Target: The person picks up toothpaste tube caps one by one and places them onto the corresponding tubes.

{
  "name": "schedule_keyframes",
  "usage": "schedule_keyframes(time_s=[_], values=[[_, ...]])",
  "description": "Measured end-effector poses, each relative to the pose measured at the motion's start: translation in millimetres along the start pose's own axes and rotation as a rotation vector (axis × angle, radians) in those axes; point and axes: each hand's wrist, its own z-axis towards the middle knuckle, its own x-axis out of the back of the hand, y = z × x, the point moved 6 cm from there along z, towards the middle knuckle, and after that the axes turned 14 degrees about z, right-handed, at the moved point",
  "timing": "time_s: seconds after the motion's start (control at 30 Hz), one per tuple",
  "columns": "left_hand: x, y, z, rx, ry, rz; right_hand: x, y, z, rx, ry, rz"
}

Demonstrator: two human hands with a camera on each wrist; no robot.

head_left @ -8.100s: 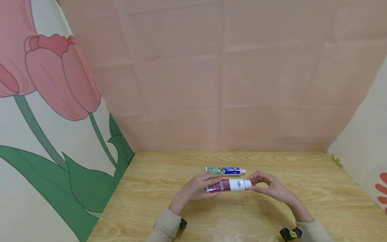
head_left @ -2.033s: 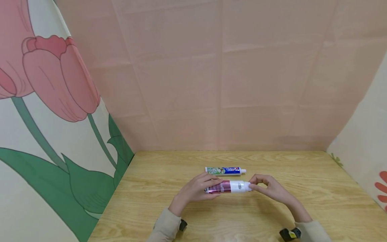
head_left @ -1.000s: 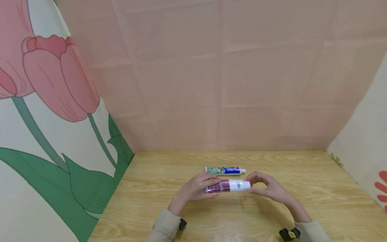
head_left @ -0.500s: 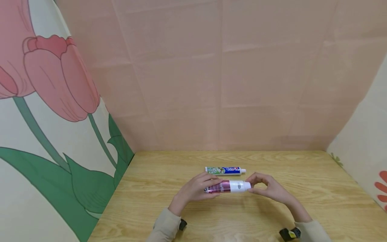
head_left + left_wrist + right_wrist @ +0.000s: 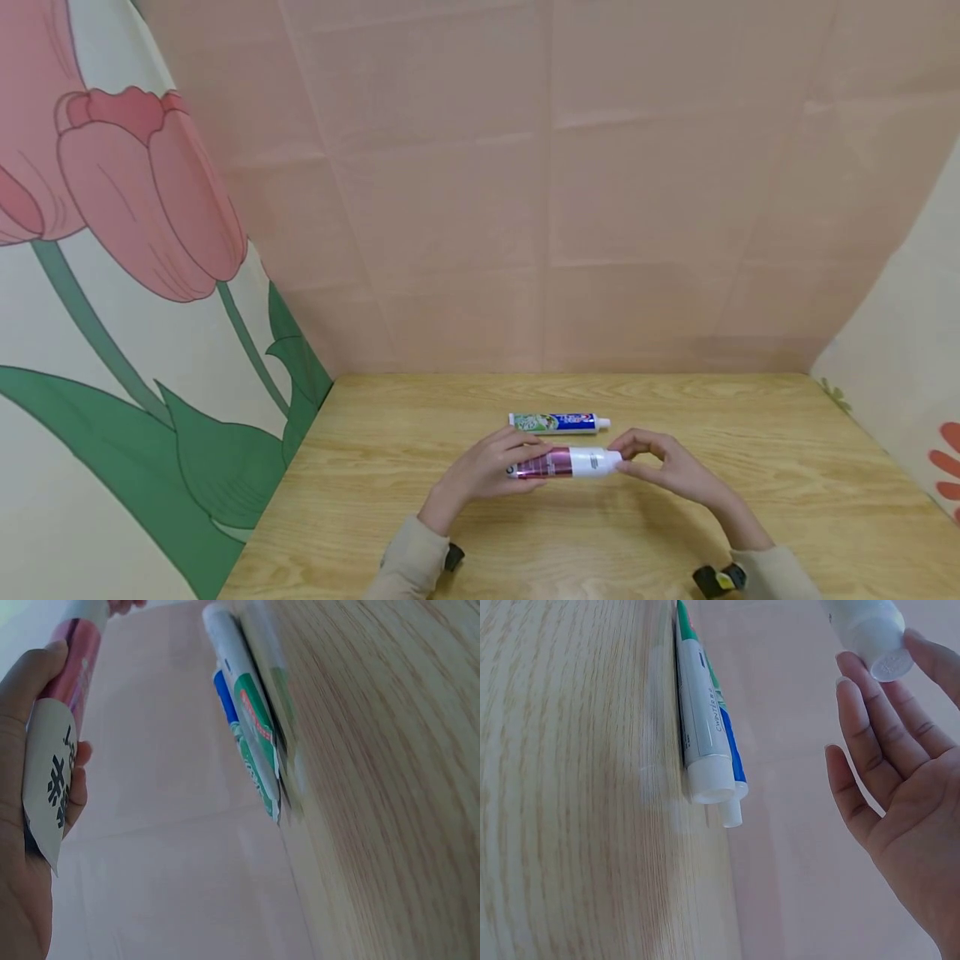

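Note:
My left hand (image 5: 491,462) grips a pink-and-white toothpaste tube (image 5: 555,462) above the table, lying level with its white cap (image 5: 613,460) to the right. In the left wrist view the thumb lies along the tube (image 5: 52,750), with fingertips showing on its far side. My right hand (image 5: 678,473) pinches the cap between thumb and fingertips. Seen from the right wrist, the thumb touches one side of the cap (image 5: 891,661) and fingertips meet the other, while the lower fingers spread loosely off it.
On the wooden table (image 5: 375,467) lies a blue-and-green toothpaste tube (image 5: 562,424). The wrist views also show a white tube with a green end (image 5: 703,705) beside it, which the head view hides. A pink backdrop (image 5: 450,250) rises behind the table.
The right fingers shift slightly about the cap, and the held tube tips a little with them. My left hand keeps its grip in nearly the same place. The blue-and-green tube has not moved.

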Motion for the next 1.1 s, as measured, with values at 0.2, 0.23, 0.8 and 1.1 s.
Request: schedule_keyframes(time_s=[0.2, 0.23, 0.8, 1.1], values=[[-0.2, -0.5, 0.7, 0.006, -0.004, -0.019, 0.6, -0.4, 0.0, 0.020, -0.017, 0.014], [-0.2, -0.3, 0.6, 0.004, -0.003, -0.018, 0.6, -0.2, -0.1, 0.018, -0.019, 0.025], [1.2, 1.6, 1.1, -0.023, 0.011, 0.013, 1.7, 2.4, -1.1, 0.022, -0.020, 0.037], [-0.2, 0.0, -0.9, -0.010, 0.000, 0.009, -1.2, 1.3, -0.2, -0.006, -0.017, 0.033]])
